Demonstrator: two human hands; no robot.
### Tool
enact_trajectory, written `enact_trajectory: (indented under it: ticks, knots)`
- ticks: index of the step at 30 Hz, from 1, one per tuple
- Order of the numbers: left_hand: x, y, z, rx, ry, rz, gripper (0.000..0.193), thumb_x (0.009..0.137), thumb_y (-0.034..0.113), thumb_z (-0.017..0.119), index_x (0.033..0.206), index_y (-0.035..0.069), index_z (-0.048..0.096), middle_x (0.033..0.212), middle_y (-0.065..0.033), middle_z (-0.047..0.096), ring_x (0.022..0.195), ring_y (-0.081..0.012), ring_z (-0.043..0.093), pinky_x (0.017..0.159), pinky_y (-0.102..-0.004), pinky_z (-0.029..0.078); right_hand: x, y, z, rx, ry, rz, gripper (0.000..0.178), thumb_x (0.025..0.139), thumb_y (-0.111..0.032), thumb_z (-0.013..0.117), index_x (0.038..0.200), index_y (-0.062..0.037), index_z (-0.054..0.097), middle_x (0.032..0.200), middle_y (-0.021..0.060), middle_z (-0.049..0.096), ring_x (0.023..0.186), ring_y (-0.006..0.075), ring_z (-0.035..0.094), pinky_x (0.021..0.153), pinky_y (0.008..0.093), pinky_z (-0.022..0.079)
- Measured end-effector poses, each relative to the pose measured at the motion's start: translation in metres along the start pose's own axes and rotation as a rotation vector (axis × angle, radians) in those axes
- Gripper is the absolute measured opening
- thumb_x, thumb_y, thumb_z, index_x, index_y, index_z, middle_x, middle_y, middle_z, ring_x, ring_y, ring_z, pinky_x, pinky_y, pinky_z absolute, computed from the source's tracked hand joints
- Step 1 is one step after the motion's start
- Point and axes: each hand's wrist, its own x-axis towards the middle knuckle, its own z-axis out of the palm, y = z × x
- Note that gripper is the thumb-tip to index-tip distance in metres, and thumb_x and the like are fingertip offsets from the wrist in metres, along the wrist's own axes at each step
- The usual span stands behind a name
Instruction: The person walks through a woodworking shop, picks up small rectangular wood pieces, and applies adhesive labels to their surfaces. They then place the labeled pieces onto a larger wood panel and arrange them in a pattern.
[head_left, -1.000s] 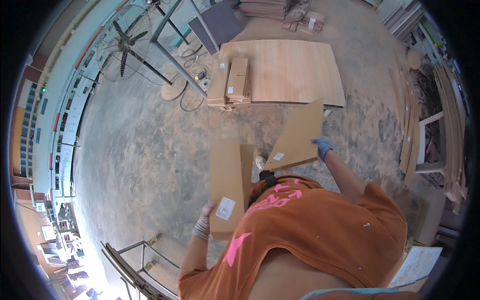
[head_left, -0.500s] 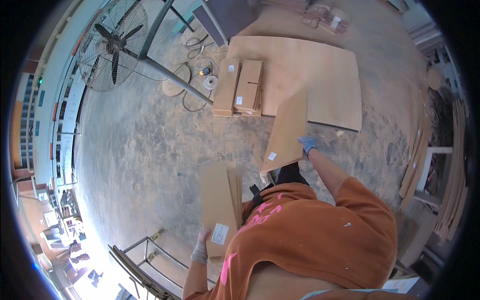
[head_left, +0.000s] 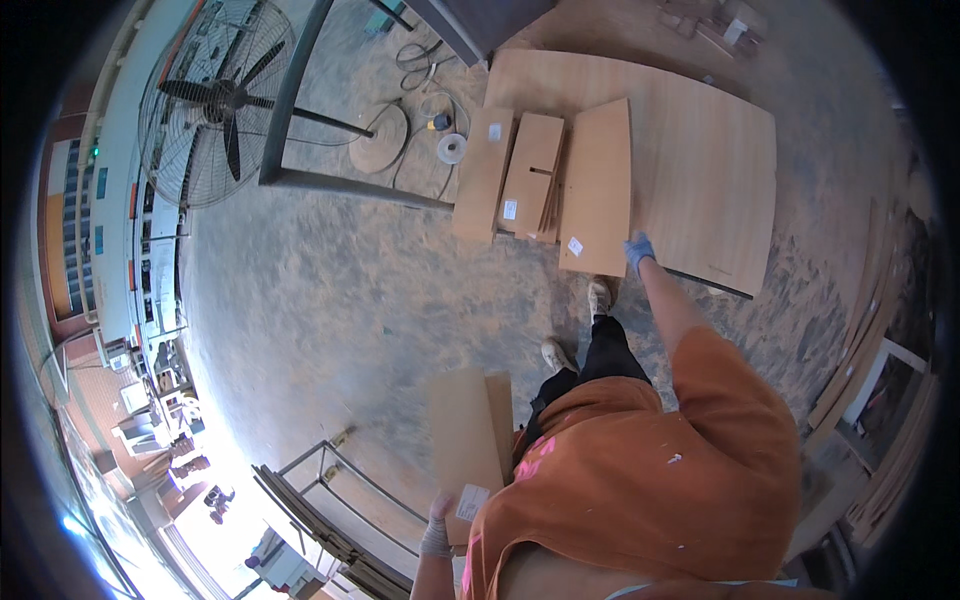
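Observation:
My right hand (head_left: 638,252), in a blue glove, grips the near right corner of a long brown wooden board (head_left: 597,190) with a white label. That board is over the left part of a large pale wooden sheet (head_left: 705,170), beside two stacks of similar boards. Of these, the left stack (head_left: 483,175) has a plain top board; the top board of the middle stack (head_left: 530,175) has a slot cut in it. Low at my left side, my left hand (head_left: 440,512), in a pale glove, is closed on several labelled wooden boards (head_left: 465,425) held against my body.
A caged floor fan (head_left: 220,100) stands at the far left near a dark metal frame (head_left: 285,175). Cable and a white reel (head_left: 451,149) lie on the dusty floor. A metal rack with strips (head_left: 330,535) is at the lower left; long boards (head_left: 855,340) lean along the right.
My right hand has carried its board forward to the right of the stacks, and the board has straightened. My left hand keeps its boards low at my side. The view has shifted.

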Motion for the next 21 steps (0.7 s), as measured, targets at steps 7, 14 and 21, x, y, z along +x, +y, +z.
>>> enact_trajectory:
  ticks: [7,14,21]
  knots:
    - [0.030,0.063,0.068,0.107,-0.174,-0.077,0.059,0.078,0.036,0.064,0.121,-0.001,0.048,0.110,-0.0163,0.059,0.097,-0.0307,0.060,0.082,-0.0405,0.052,-0.070,-0.010,0.032,-0.355,-0.453,-0.828,0.022,0.068,-0.017,0.064,0.087,-0.0059,0.063,0.087,0.0163,0.063,0.075,0.0318,0.062,0.063,0.0388,0.051]
    - [0.052,0.140,0.153,0.244,-0.332,-0.019,0.028,0.079,0.029,0.059,0.091,0.003,0.056,0.101,-0.0148,0.061,0.088,-0.0250,0.063,0.080,-0.0395,0.052,-0.211,-0.110,0.007,0.580,-1.017,0.171,0.058,0.082,-0.046,0.060,0.122,-0.0060,0.045,0.112,0.0089,0.055,0.095,0.0252,0.056,0.080,0.0379,0.047]
    - [0.125,0.226,0.206,0.391,-0.408,-0.078,0.063,0.081,0.021,0.057,0.135,0.005,0.031,0.124,-0.0129,0.050,0.106,-0.0250,0.056,0.084,-0.0368,0.051,-0.238,-0.205,0.024,1.011,-0.962,0.103,0.071,0.081,-0.050,0.061,0.133,-0.0093,0.034,0.121,0.0075,0.050,0.109,0.0205,0.050,0.088,0.0350,0.044]
